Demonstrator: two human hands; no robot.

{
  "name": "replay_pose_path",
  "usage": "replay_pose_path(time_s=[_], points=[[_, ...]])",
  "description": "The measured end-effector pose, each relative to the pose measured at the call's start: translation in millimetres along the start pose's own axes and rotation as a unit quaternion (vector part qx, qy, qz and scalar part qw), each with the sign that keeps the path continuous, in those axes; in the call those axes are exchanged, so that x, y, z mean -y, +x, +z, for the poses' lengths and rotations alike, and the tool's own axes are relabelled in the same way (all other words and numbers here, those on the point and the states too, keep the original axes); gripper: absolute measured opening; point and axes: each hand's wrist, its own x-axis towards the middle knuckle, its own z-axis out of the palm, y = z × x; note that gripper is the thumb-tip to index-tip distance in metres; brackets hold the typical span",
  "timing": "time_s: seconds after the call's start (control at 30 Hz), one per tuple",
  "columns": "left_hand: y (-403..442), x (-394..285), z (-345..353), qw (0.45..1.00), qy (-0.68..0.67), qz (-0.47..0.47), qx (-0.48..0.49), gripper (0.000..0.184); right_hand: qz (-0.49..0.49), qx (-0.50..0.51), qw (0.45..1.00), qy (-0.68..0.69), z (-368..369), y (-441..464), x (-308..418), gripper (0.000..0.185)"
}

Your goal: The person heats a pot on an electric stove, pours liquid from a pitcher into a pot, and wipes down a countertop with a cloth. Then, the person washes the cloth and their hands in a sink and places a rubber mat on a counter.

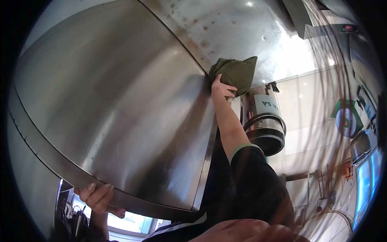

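Note:
A folded olive-green cloth (236, 74) lies under my right hand (222, 86), which is stretched out at the upper middle. The fingers curve over the cloth and hold it against a stained steel surface (201, 30), close to the seam with a large steel panel (117, 97). My left hand (96, 197) is at the lower left. Its fingers hook over the rim of that panel, and the thumb shows below the rim. Cloth and fingers hide the right palm.
Just right of my forearm is a shiny steel container (264, 113) with a white label and black base. Further right are a green-framed round dial (347, 120) and a bright blue screen (367, 185). Blurred hair strands (332, 80) cross the right side.

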Motion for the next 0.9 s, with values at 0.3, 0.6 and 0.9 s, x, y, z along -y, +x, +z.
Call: replay_pose_path(time_s=[0.3,0.6,0.9], points=[[9,-9,-8,1.0,0.014,-0.014,0.015,0.041,-0.291,0.004,0.942,-0.166,-42,-18,-46,0.031],[16,-12,-7,0.999,-0.039,0.013,-0.02,0.036,-0.583,0.026,0.806,-0.096,-97,-64,-98,0.03],[22,-20,-16,0.999,-0.026,0.027,-0.024,0.031,-0.81,0.184,0.557,0.007,-240,-235,-137,0.028]])
